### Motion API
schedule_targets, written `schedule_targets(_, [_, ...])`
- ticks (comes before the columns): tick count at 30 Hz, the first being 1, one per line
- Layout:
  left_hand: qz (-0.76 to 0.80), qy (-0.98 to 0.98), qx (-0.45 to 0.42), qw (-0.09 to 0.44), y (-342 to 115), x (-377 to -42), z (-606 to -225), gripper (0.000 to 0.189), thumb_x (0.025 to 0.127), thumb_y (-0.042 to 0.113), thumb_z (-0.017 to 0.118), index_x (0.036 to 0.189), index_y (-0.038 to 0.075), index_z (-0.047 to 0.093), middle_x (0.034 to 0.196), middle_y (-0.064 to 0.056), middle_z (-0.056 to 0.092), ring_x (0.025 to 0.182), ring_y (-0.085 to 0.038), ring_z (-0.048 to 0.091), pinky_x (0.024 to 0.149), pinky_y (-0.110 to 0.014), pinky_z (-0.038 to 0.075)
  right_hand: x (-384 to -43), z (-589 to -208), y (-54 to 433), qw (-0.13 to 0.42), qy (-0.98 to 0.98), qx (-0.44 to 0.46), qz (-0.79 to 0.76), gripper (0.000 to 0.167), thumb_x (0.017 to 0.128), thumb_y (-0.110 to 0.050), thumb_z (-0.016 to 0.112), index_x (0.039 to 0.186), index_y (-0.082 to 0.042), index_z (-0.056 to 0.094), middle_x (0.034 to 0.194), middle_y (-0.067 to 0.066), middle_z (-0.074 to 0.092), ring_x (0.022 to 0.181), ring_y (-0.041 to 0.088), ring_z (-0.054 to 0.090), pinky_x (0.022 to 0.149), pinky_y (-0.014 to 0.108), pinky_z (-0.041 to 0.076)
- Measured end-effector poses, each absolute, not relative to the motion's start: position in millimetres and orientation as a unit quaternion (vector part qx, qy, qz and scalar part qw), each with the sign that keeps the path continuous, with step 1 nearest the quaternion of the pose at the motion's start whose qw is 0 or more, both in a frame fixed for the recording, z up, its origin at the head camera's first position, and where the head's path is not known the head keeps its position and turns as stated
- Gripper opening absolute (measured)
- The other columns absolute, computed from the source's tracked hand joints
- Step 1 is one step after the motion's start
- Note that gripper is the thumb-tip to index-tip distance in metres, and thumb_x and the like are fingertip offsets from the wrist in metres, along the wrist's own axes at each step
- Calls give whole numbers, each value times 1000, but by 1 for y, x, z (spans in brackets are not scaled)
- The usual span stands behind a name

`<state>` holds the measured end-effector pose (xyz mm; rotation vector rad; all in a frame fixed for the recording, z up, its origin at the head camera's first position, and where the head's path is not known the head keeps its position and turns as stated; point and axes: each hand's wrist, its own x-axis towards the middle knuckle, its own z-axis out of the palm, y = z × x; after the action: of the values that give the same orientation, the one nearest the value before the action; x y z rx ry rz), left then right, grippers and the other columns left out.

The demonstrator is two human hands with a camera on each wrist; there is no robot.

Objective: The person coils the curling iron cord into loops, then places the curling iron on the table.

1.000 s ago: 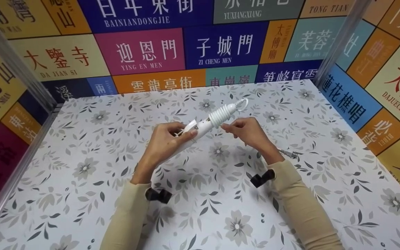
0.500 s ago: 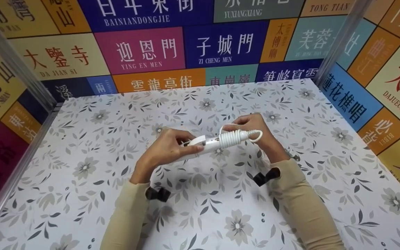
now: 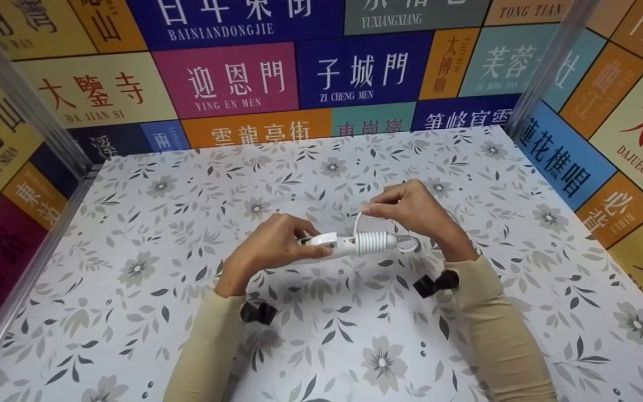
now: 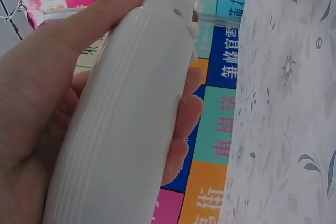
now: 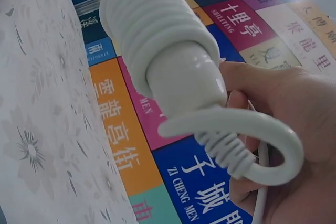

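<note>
Above the middle of the floral table (image 3: 132,335): white appliance (image 3: 337,245) gripped by left hand (image 3: 274,245), fingers curled round its body; cord (image 3: 374,243) pinched by right hand (image 3: 413,209), coils round the handle

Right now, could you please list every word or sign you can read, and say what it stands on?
Magenta wall panel: "YING EN MEN"
Blue wall panel: "ZI CHENG MEN"
Dark blue panel: "BAINIANDONGJIE"
Cream panel: "DA JIAN SI"
Right wall panel: "DAJUECHANSI"
White appliance in the left hand: no print readable.
</note>
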<state>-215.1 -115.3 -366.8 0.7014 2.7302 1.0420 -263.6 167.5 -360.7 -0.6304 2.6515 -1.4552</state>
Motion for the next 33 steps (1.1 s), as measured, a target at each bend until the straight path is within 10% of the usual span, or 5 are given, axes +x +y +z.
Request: schedule_targets(33, [345,933,97,33,-114,-218,-369,36,85,47,76,99,13,78,86,-4,73,62,-15,59,56,-28,45,-244,-359,141,-41,837,-287,-463,16,92,-22,73,96,-9,81,74,11,69,63,8,53,59,21,43])
